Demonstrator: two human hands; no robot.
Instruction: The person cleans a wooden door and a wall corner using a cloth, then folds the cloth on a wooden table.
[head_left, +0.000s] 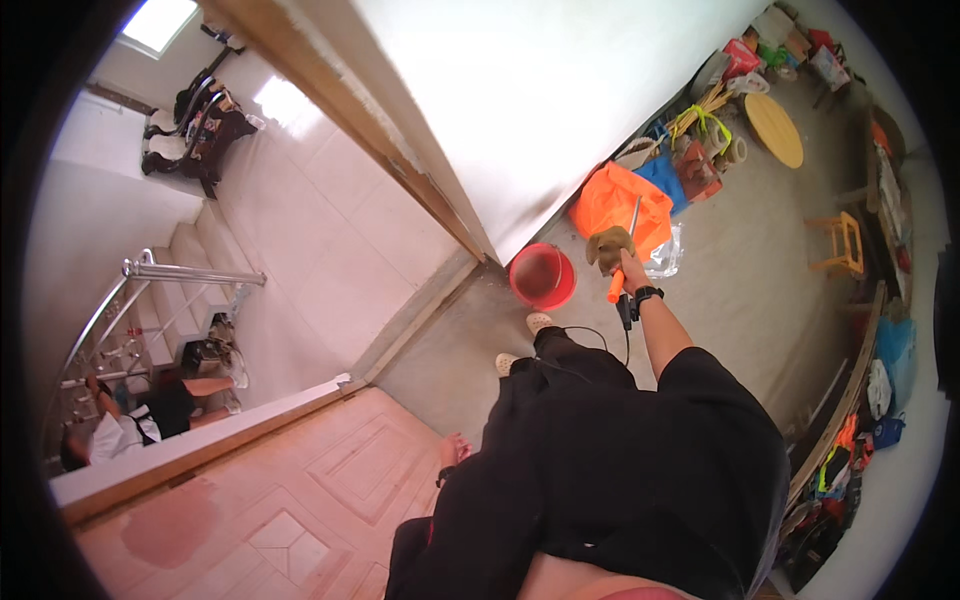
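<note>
My right hand (631, 271) grips an orange-handled tool (616, 286) with a slim metal blade (636, 214). A crumpled brown thing (609, 250), perhaps a glove or cloth, is at the same hand; whether it is held or fitted on the tool is unclear. Just beyond, an orange bag (619, 202) lies on the floor beside clear plastic (666, 255). A red bucket (543, 276) stands left of that hand, in front of my feet. My left hand (454, 450) hangs at my side by the pink panelled door (352, 480), fingers loosely apart with nothing visible in them.
A doorway sill (420, 311) leads to a tiled room with stairs, a metal handrail (195, 276) and a seated person (142, 424). Bundled sticks (701, 112), a round board (774, 130) and a wooden stool (844, 244) stand to the right. Cables hang near my right wrist.
</note>
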